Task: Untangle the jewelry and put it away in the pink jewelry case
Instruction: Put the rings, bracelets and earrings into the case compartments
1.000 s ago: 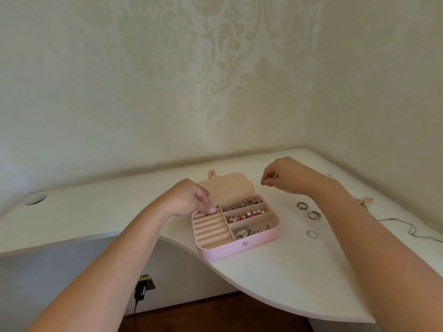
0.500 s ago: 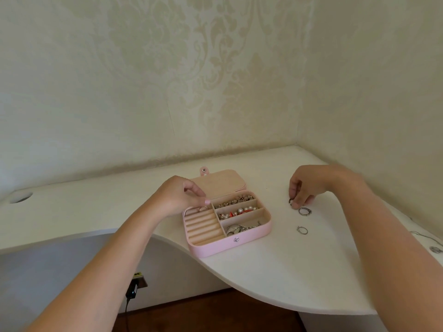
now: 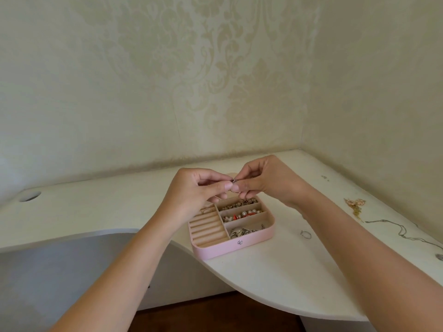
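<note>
Half a second ago the right hand (image 3: 266, 182) was down at the rings on the desk (image 3: 275, 271) right of the case (image 3: 230, 246), and the left hand (image 3: 196, 191) lay at the case's back left corner. Now both hands have come together in the air above the back of the case, and only one loose ring (image 3: 305, 235) shows on the desk there, though the right forearm may hide more. The hands face each other, fingers curled, and thumb and fingertips of both pinch a small dark ring (image 3: 234, 180) between them. Whether it is one ring or two linked I cannot tell. The case lies open near the desk's curved front edge. Its left half is ridged ring rolls with a slotted ring (image 3: 207, 211) in the back groove. Its right half has three compartments: brownish beads (image 3: 239, 204) at the back, pearls (image 3: 243, 214) with red pieces in the middle, and a silver tangle (image 3: 244, 232) in front. Far right on the desk lie a gold piece (image 3: 355, 204) and a thin chain (image 3: 402, 232), well apart from the case.
</note>
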